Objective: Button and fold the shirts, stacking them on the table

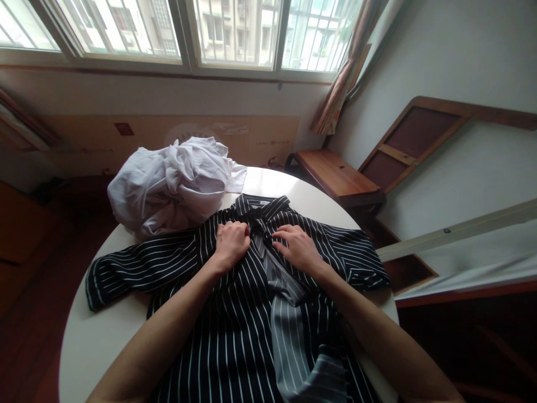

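A black shirt (235,313) with white stripes lies spread on a round white table (79,347). Its collar (262,206) points away from me and its sleeves stretch out to both sides. Below the collar the front is parted, and the paler grey inside of the cloth shows on the right, partly folded over. My left hand (232,242) is closed on the shirt front, left of the opening, with fingertips curled out of sight. Across the opening, my right hand (297,246) rests on the other front, its fingers loosely bent and the thumb apart from them.
A bundled white cloth (172,187) sits at the table's far left, touching the shirt's shoulder. Beyond the table are a wooden bench (335,173), a flat cardboard panel (235,137) against the wall, and barred windows. A dark opening lies at lower right.
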The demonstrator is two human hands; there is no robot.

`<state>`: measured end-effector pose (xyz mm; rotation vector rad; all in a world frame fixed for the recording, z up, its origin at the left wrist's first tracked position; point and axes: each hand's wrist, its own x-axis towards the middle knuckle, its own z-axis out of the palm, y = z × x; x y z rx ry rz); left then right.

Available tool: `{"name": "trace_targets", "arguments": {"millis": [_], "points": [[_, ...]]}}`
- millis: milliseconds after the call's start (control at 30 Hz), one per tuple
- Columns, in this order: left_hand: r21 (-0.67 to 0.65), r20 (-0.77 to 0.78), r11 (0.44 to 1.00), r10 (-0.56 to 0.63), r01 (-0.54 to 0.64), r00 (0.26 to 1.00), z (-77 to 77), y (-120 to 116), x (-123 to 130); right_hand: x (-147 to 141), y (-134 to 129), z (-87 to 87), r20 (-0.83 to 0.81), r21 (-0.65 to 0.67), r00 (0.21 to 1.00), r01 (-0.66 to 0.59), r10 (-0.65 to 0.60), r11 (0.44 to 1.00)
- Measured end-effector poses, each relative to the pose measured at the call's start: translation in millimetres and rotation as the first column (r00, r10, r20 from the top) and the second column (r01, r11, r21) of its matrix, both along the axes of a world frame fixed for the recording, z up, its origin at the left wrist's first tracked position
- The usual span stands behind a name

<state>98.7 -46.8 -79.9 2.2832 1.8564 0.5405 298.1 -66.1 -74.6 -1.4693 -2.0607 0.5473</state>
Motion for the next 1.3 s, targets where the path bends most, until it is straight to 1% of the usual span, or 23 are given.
{"name": "trace_targets", "arguments": {"millis": [67, 133, 167, 233, 300, 333, 467, 500, 567, 633, 667, 767, 833, 867, 933, 1000, 1133, 1200, 1300], "points": [[0.049, -0.014, 0.999, -0.015, 0.016, 1.0, 0.0, -1.6, 1.4, -3.0, -8.9, 0.4, 0.089, -0.023, 0.99, -0.108, 0.11, 0.994], [0.05, 0.067, 0.999, -0.007, 0.003, 0.998, -0.1, -1.7, 3.7, -6.9, -18.6, 0.8, 0.093, -0.05, 0.979, -0.176, 0.18, 0.983], [0.023, 0.121, 1.0, 0.005, -0.008, 0.993, -0.2, -1.3, 4.9, -9.0, -23.4, 1.5, 0.078, -0.056, 0.976, -0.199, 0.203, 0.978], [-0.072, 0.201, 0.997, 0.016, -0.001, 0.98, -1.0, -0.5, 7.5, -13.2, -32.8, 3.7, 0.043, -0.065, 0.968, -0.244, 0.247, 0.967], [-0.146, 0.214, 0.989, 0.005, 0.027, 0.977, -3.2, -0.3, 10.0, -17.1, -40.6, 5.7, 0.024, -0.082, 0.955, -0.294, 0.297, 0.952], [-0.156, 0.204, 0.987, 0.0, 0.032, 0.979, -4.8, -0.4, 11.3, -19.0, -43.8, 6.2, 0.021, -0.088, 0.945, -0.324, 0.327, 0.942], [-0.106, 0.191, 0.994, 0.017, 0.003, 0.981, -13.2, 0.5, 15.6, -24.9, -51.3, 6.3, 0.028, -0.1, 0.891, -0.449, 0.453, 0.888], [-0.105, 0.211, 0.994, 0.023, -0.001, 0.977, -15.4, 1.6, 16.1, -25.7, -52.3, 6.5, 0.028, -0.1, 0.883, -0.464, 0.469, 0.88], [-0.128, 0.273, 0.992, 0.038, -0.003, 0.961, -19.7, 4.5, 16.0, -26.2, -53.2, 8.0, 0.014, -0.099, 0.886, -0.459, 0.463, 0.883], [-0.162, 0.341, 0.987, 0.052, 0.004, 0.938, -23.3, 7.7, 14.6, -25.2, -51.7, 10.6, -0.028, -0.106, 0.91, -0.413, 0.413, 0.905], [-0.172, 0.368, 0.985, 0.055, 0.009, 0.928, -24.5, 8.9, 13.7, -24.2, -49.3, 12.0, -0.056, -0.107, 0.93, -0.367, 0.363, 0.924], [-0.16, 0.403, 0.987, 0.048, 0.019, 0.914, -25.2, 9.9, 11.8, -20.9, -33.4, 13.8, -0.181, -0.108, 0.975, -0.152, 0.131, 0.983], [-0.129, 0.421, 0.991, 0.029, 0.028, 0.906, -23.6, 8.7, 11.9, -19.5, -16.9, 12.1, -0.282, -0.13, 0.959, -0.019, -0.018, 0.991], [-0.11, 0.437, 0.993, 0.014, 0.038, 0.899, -22.6, 7.8, 12.3, -19.4, -8.3, 10.4, -0.328, -0.149, 0.943, 0.015, -0.063, 0.989], [-0.079, 0.479, 0.995, -0.02, 0.066, 0.878, -20.8, 6.0, 13.7, -20.6, 7.1, 6.0, -0.395, -0.182, 0.913, 0.028, -0.099, 0.983], [-0.061, 0.521, 0.994, -0.045, 0.089, 0.853, -19.9, 4.6, 15.3, -23.2, 17.6, 0.9, -0.421, -0.204, 0.901, 0.017, -0.103, 0.979], [-0.042, 0.563, 0.993, -0.065, 0.107, 0.824, -20.5, 3.1, 18.0, -29.6, 24.8, -9.1, -0.432, -0.261, 0.888, 0.044, -0.158, 0.964], [-0.037, 0.562, 0.992, -0.082, 0.124, 0.823, -21.3, 2.4, 19.0, -32.5, 25.7, -12.3, -0.457, -0.333, 0.861, 0.067, -0.223, 0.94], [-0.028, 0.557, 0.988, -0.112, 0.154, 0.823, -22.0, 1.2, 20.2, -36.8, 27.8, -13.0, -0.515, -0.476, 0.78, 0.084, -0.355, 0.875]]}}
